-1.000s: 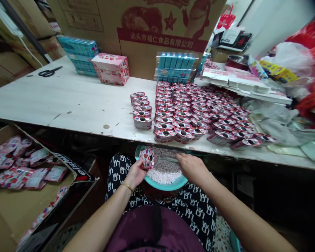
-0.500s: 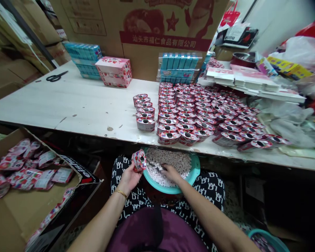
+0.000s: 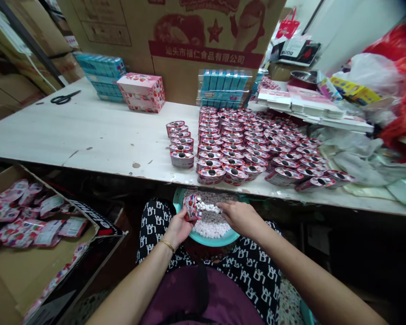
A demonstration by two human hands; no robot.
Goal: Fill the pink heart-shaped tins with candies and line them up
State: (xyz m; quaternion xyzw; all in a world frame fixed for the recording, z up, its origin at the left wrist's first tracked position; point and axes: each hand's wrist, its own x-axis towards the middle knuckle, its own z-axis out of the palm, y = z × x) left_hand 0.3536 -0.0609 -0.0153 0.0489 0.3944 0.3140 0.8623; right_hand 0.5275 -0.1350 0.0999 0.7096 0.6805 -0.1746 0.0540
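Note:
My left hand (image 3: pixel 181 227) grips a small red-and-white printed carton (image 3: pixel 190 206) with a strawberry pattern. The carton is tipped to the right over the turquoise basin (image 3: pixel 196 238) on my lap. My right hand (image 3: pixel 240 217) is closed on the end of a narrow scoop-like tool, whose outline is mostly hidden by a row of small white pieces (image 3: pixel 209 207) lying along it. The row reaches to the carton's opening. Many more white pieces (image 3: pixel 212 229) fill the basin below.
Rows of matching cartons (image 3: pixel 233 147) with round holes stand on the white table (image 3: pixel 122 135). Scissors (image 3: pixel 65 98), blue packs (image 3: pixel 225 85) and a pink box (image 3: pixel 142 92) lie farther back. An open cardboard box (image 3: pixel 13 275) of printed packs sits left.
My right hand has lifted out of the white pieces, bringing a row of them to the carton. My left hand has moved the carton right over the basin and tipped it.

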